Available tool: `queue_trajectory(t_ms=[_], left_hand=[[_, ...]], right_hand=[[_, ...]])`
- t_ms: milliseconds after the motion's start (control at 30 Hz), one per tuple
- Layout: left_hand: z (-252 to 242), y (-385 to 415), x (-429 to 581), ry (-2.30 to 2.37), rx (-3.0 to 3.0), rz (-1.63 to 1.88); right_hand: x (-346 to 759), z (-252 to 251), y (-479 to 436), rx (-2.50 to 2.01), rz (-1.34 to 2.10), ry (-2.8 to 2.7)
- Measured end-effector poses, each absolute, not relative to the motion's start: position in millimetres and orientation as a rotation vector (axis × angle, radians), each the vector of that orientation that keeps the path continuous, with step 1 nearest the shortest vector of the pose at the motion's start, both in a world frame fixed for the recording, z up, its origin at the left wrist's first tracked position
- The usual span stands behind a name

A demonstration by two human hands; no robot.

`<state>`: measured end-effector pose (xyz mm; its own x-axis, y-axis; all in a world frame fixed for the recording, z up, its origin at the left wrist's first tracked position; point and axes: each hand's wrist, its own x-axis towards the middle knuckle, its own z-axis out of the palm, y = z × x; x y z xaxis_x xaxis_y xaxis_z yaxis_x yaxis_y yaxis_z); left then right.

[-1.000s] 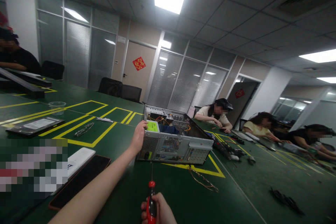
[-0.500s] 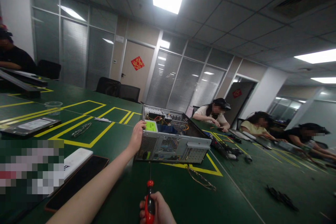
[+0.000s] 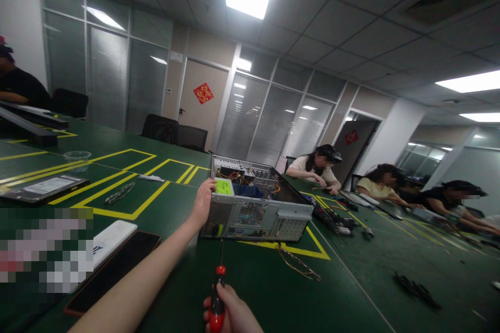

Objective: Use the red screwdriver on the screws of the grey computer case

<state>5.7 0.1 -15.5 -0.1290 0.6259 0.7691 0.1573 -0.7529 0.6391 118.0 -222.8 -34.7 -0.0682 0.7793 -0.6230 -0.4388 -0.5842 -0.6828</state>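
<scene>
The open computer case (image 3: 269, 222) sits at the centre of the frame, the left hand (image 3: 202, 203) at its upper-left corner; whether that hand pinches or merely rests, I cannot tell. Below, the right hand (image 3: 236, 311) wraps around the screwdriver (image 3: 216, 299), its tip near the case's lower edge. If loosely braced, the case could shift and the tip slip.

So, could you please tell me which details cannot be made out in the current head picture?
All in the head view:
- Screwdriver tip: too thin and dim to tell if it touches the computer case.
- Right hand: wrist cut off by the bottom edge.
- Hard drive label: print too small to read.
- Case floor: hidden behind the near panel.
</scene>
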Motion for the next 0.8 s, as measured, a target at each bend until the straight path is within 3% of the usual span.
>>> queue_trajectory(t_ms=[433,800], left_hand=[[-14.2,1.2,6.6,0.84,1.783,1.956],[-12.7,-1.2,6.7,0.84,1.78,1.952]], right_hand=[[139.7,-34.0,-226.2,-1.045,1.896,-0.528],[142.3,-39.2,-224.5,-1.138,1.854,-0.494]])
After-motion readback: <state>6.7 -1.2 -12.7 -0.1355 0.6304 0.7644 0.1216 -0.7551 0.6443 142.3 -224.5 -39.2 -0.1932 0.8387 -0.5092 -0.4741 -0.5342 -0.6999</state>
